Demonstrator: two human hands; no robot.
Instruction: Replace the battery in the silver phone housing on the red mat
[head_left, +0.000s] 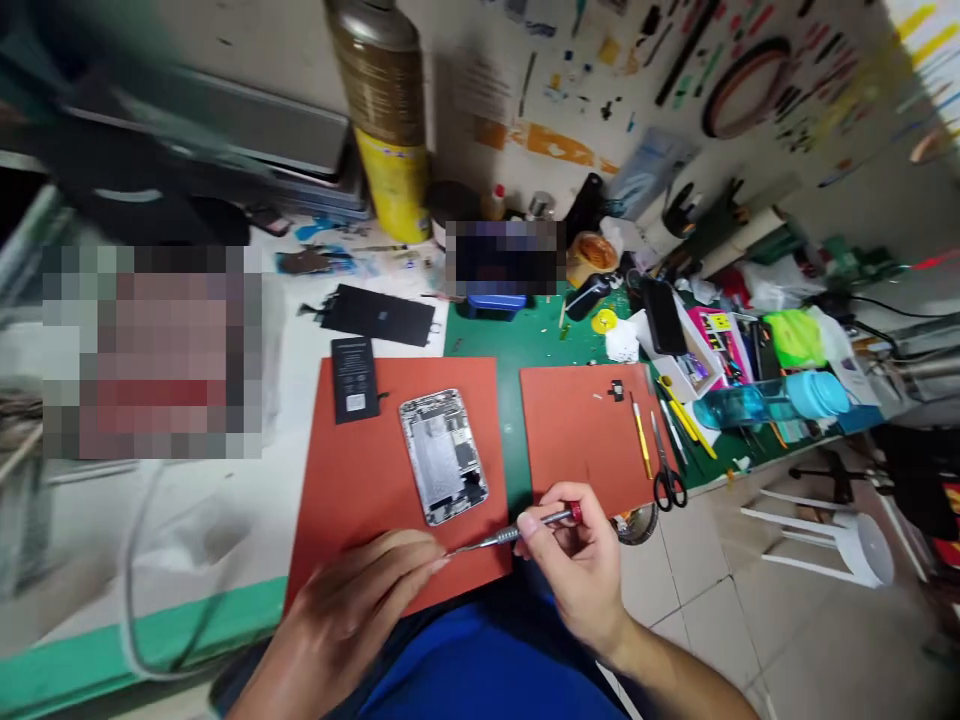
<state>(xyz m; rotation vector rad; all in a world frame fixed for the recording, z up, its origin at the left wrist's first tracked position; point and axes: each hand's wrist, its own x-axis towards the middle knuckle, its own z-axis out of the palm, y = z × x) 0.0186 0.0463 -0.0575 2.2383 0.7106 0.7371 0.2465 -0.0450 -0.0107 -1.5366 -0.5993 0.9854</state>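
My right hand [574,555] is closed around a slim metal screwdriver [506,537] with a red end cap, its tip pointing left. At that tip, the fingers of my left hand [375,580] are pressed together; whatever they may pinch is too small to make out. Just beyond both hands, an opened smartphone [442,460] lies on an orange mat [322,530] with its inner parts exposed. A black phone battery [354,380] rests at the mat's upper left corner. Behind it is a dark phone screen panel [379,315].
A second orange mat [555,430] holds a small black part [616,390], a yellow pen-like tool [642,440] and scissors [669,488]. Further right lies a blue water bottle [750,402]. A spray can [390,130] stands at the back; a white stool [862,545] is on the floor.
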